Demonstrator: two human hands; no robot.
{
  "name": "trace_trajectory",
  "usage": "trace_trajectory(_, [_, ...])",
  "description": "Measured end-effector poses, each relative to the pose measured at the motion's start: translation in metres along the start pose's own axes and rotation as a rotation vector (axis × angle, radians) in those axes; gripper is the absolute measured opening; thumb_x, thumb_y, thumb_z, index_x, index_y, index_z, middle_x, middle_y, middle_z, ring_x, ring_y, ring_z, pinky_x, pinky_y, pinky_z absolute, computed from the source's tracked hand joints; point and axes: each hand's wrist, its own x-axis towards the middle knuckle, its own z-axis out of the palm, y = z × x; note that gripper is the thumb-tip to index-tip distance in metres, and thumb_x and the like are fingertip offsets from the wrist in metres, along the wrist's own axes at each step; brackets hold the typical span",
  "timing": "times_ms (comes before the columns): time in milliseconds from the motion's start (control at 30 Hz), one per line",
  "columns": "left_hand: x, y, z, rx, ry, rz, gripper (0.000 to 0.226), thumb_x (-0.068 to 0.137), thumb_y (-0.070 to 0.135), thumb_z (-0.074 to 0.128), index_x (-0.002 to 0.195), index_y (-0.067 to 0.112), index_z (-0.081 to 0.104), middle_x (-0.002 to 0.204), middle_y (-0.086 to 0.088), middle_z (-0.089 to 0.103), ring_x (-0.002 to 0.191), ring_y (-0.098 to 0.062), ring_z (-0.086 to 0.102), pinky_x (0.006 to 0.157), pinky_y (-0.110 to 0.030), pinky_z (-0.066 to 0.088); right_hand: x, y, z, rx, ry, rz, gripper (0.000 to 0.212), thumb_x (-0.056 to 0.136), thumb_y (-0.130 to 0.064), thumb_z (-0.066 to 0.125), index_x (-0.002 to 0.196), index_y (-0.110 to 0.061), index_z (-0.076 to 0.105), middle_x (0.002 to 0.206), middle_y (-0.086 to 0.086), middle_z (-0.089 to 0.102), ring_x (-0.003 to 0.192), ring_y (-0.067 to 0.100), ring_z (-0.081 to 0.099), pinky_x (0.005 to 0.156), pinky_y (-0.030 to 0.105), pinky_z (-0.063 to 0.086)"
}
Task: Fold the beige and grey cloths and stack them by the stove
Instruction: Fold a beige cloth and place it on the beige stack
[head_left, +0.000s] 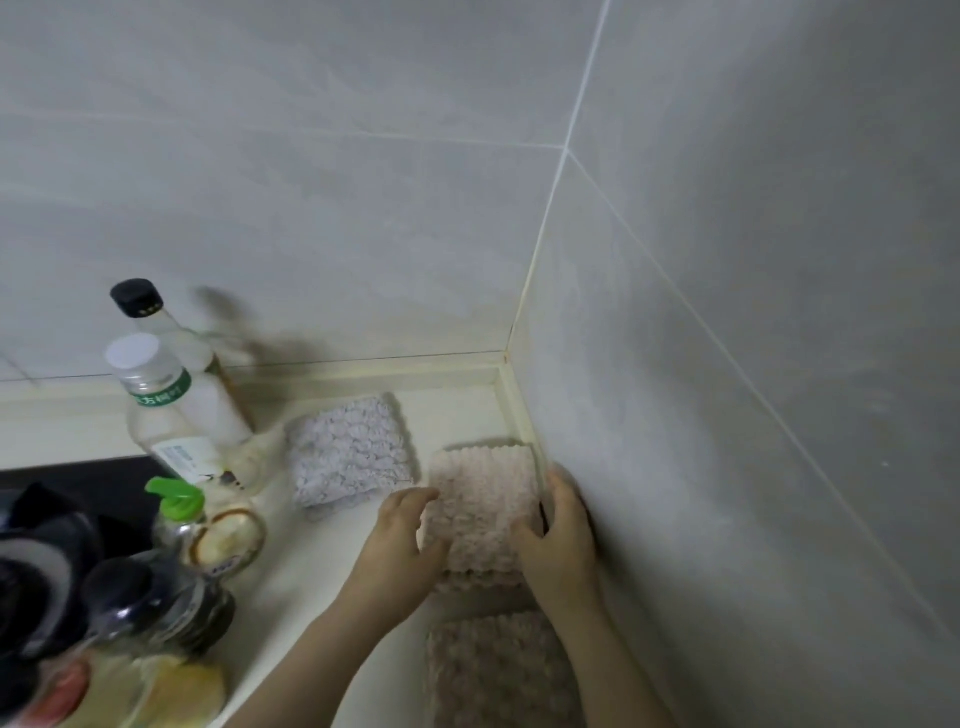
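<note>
my left hand (402, 540) and right hand (563, 535) each grip a side of the folded beige cloth (483, 509); the grey cloth (349, 452) lies just beyond my left fingers (410, 500).

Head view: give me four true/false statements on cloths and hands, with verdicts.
1. Both the left hand and the right hand hold the beige cloth. True.
2. The grey cloth lies on top of the beige cloth. False: it lies on the counter, to the beige cloth's left.
3. The right hand is beside the wall. True.
4. The bottles stand right of the cloths. False: they stand to the left.
</note>
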Motion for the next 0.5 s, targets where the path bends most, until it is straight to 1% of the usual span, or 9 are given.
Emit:
trace_trajectory(67, [-0.003,0.000,-0.001,-0.012,0.009,0.006,0.045,0.091,0.024,0.056,0.135,0.024,0.046,0.138,0.001,0.042,0.105,-0.008,0.051,0.089,-0.020,0.041,-0.001,0.002,0.002,0.000,-0.014,0.011,0.071,0.073,-0.025,0.052,0.143,-0.019,0.040,0.143,-0.002,0.047,0.135,0.014,0.042,0.111,0.042,0.039])
trace_trajectory(100, [-0.004,0.001,-0.003,-0.018,0.016,0.004,0.043,0.091,0.024,0.056,0.134,0.024,0.047,0.137,0.002,0.044,0.103,-0.006,0.052,0.086,-0.018,0.040,-0.003,0.000,0.001,-0.004,-0.018,0.017,0.068,0.075,-0.023,0.054,0.142,-0.017,0.042,0.142,-0.002,0.048,0.133,0.015,0.043,0.110,0.042,0.040])
trace_trajectory(167, [-0.008,0.003,-0.006,-0.032,0.023,-0.011,0.042,0.091,0.024,0.057,0.132,0.024,0.049,0.136,0.003,0.047,0.105,-0.007,0.054,0.085,-0.017,0.040,-0.008,-0.006,-0.003,-0.016,-0.025,0.004,0.062,0.082,-0.014,0.058,0.142,-0.013,0.042,0.143,0.001,0.047,0.133,0.017,0.042,0.111,0.042,0.038])
trace_trajectory(233, [-0.016,0.006,-0.010,-0.044,0.045,-0.014,0.041,0.091,0.022,0.057,0.132,0.022,0.050,0.135,0.003,0.050,0.107,-0.009,0.056,0.084,-0.016,0.040,-0.016,-0.012,-0.007,-0.041,-0.051,-0.007,0.058,0.087,-0.010,0.060,0.143,-0.012,0.042,0.143,0.000,0.045,0.132,0.017,0.042,0.111,0.038,0.038])
trace_trajectory(267, [-0.022,0.011,-0.014,-0.057,0.065,-0.009,0.040,0.091,0.021,0.057,0.131,0.021,0.051,0.133,0.004,0.052,0.106,-0.009,0.057,0.082,-0.013,0.040,-0.020,-0.016,-0.009,-0.038,-0.065,-0.016,0.055,0.089,-0.010,0.061,0.141,-0.014,0.043,0.142,0.000,0.046,0.129,0.016,0.044,0.108,0.036,0.041])
trace_trajectory(367, [-0.030,0.022,-0.023,-0.091,0.113,0.020,0.036,0.092,0.017,0.056,0.127,0.019,0.053,0.127,0.007,0.055,0.101,-0.008,0.058,0.068,-0.001,0.040,-0.024,-0.025,-0.007,0.021,-0.081,-0.024,0.047,0.091,-0.012,0.059,0.135,-0.023,0.048,0.134,-0.004,0.051,0.119,0.011,0.049,0.099,0.033,0.047])
trace_trajectory(400, [-0.039,0.028,-0.029,-0.105,0.140,0.028,0.034,0.091,0.016,0.056,0.126,0.019,0.054,0.124,0.007,0.056,0.100,-0.008,0.059,0.066,0.001,0.040,-0.029,-0.031,-0.007,0.038,-0.092,-0.043,0.045,0.091,-0.011,0.059,0.133,-0.024,0.049,0.131,-0.006,0.053,0.117,0.010,0.051,0.098,0.030,0.047])
trace_trajectory(500, [-0.066,0.043,-0.052,-0.142,0.239,0.066,0.032,0.090,0.013,0.058,0.121,0.019,0.057,0.116,0.008,0.061,0.095,-0.003,0.060,0.068,0.003,0.040,-0.044,-0.059,-0.008,0.101,-0.124,-0.144,0.037,0.091,-0.009,0.058,0.121,-0.029,0.053,0.119,-0.011,0.058,0.109,0.008,0.057,0.095,0.026,0.048])
